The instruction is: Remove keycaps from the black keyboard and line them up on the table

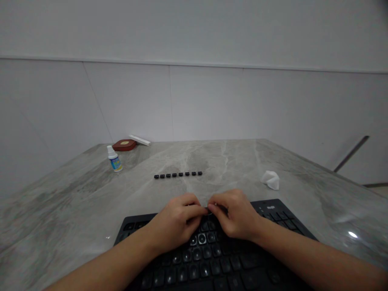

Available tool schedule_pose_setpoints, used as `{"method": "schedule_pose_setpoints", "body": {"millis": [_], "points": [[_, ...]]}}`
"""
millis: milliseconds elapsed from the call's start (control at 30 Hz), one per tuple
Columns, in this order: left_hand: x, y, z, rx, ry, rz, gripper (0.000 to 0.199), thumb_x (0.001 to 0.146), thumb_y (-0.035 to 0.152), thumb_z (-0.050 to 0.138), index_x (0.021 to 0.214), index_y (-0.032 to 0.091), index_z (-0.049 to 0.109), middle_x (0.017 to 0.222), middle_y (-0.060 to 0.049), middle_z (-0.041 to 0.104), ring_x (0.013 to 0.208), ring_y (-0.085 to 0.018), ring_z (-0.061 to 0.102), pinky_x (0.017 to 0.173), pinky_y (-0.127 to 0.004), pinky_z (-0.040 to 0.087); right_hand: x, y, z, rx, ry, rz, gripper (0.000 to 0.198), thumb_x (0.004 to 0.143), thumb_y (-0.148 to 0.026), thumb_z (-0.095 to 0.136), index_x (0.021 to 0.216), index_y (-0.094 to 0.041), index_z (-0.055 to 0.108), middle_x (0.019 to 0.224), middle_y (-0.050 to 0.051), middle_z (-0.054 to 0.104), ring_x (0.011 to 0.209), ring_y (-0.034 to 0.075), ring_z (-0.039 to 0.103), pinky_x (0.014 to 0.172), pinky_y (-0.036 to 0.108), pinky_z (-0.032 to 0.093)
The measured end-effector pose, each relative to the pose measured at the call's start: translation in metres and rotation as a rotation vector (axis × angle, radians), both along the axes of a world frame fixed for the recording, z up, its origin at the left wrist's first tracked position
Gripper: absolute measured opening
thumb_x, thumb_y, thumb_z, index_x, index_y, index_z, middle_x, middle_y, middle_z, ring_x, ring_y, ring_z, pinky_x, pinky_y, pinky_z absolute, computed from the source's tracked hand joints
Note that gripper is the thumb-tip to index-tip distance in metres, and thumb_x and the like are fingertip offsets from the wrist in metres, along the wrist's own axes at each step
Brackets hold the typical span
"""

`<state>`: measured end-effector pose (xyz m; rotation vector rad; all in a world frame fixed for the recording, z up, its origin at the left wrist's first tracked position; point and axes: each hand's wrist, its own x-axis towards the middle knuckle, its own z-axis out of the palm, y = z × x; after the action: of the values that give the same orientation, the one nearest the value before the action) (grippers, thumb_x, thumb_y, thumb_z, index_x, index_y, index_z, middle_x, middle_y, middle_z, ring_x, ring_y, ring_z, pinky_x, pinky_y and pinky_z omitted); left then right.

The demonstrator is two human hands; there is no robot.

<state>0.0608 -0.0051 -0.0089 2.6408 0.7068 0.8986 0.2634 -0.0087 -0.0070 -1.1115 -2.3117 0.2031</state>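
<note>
A black keyboard (pixel 200 254) lies in front of me on the table. Over its far edge, my left hand (pixel 182 216) is closed, with thumb and index finger pressed together. Facing it, my right hand (pixel 235 214) is closed in a similar pinch, its fingertips almost meeting those of the left. Whatever lies between the fingertips is too small and too covered to name. Beyond the hands, several small black keycaps (pixel 181 174) stand in a straight row on the tabletop. Both hands and forearms hide parts of the keyboard's upper rows.
On the grey marbled table (pixel 230 161), a white spray bottle (pixel 114 159) with a blue label stands at left. Behind it are a dark red case (pixel 124 145) and a white flat bar (pixel 140 140). A crumpled white tissue (pixel 270 180) lies at right. A pale wall (pixel 200 105) rises behind.
</note>
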Motion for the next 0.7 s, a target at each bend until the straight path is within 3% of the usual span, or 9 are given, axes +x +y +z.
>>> {"method": "schedule_pose_setpoints", "body": {"millis": [167, 300, 467, 567, 700], "points": [[-0.0013, 0.0011, 0.0029, -0.019, -0.131, 0.159, 0.019, 0.086, 0.009, 0.047, 0.096, 0.015, 0.061, 0.084, -0.004, 0.060, 0.080, -0.016, 0.056, 0.075, -0.030, 0.048, 0.0042, 0.0018, 0.0059, 0.015, 0.173, 0.010, 0.019, 0.083, -0.022, 0.046, 0.085, -0.017, 0.065, 0.059, 0.000, 0.056, 0.054, 0.012, 0.051, 0.055, 0.024, 0.036], [-0.0011, 0.0013, 0.0030, -0.075, -0.046, 0.184, 0.018, 0.084, 0.010, 0.049, 0.095, 0.017, 0.061, 0.090, -0.005, 0.060, 0.087, -0.018, 0.056, 0.080, -0.034, 0.048, 0.0056, 0.0013, 0.0049, 0.064, 0.221, 0.020, 0.037, 0.074, -0.017, 0.049, 0.109, -0.016, 0.059, 0.067, -0.001, 0.055, 0.058, 0.013, 0.051, 0.058, 0.026, 0.037], [-0.0010, 0.0029, -0.0003, -0.092, 0.076, 0.131, 0.020, 0.082, 0.009, 0.048, 0.088, 0.017, 0.066, 0.089, -0.006, 0.058, 0.088, -0.019, 0.055, 0.080, -0.033, 0.048, 0.0023, 0.0018, 0.0072, -0.013, 0.008, -0.016, 0.019, 0.073, -0.018, 0.055, 0.087, -0.020, 0.067, 0.057, -0.003, 0.053, 0.050, 0.011, 0.047, 0.052, 0.024, 0.031], [-0.0015, 0.0035, -0.0012, -0.111, 0.082, 0.144, 0.025, 0.079, 0.005, 0.046, 0.088, 0.017, 0.066, 0.089, -0.005, 0.057, 0.089, -0.018, 0.055, 0.080, -0.032, 0.047, 0.0013, 0.0019, 0.0085, -0.054, -0.102, 0.086, 0.009, 0.073, -0.021, 0.057, 0.073, -0.019, 0.066, 0.054, -0.003, 0.053, 0.050, 0.010, 0.046, 0.051, 0.024, 0.029], [-0.0015, 0.0028, 0.0005, -0.130, 0.089, 0.164, 0.031, 0.078, 0.002, 0.044, 0.093, 0.017, 0.067, 0.091, -0.006, 0.059, 0.091, -0.019, 0.055, 0.083, -0.033, 0.047, 0.0024, 0.0020, 0.0054, 0.005, -0.098, 0.255, 0.008, 0.073, -0.017, 0.055, 0.068, -0.018, 0.061, 0.054, -0.002, 0.053, 0.050, 0.010, 0.045, 0.050, 0.024, 0.030]]}}
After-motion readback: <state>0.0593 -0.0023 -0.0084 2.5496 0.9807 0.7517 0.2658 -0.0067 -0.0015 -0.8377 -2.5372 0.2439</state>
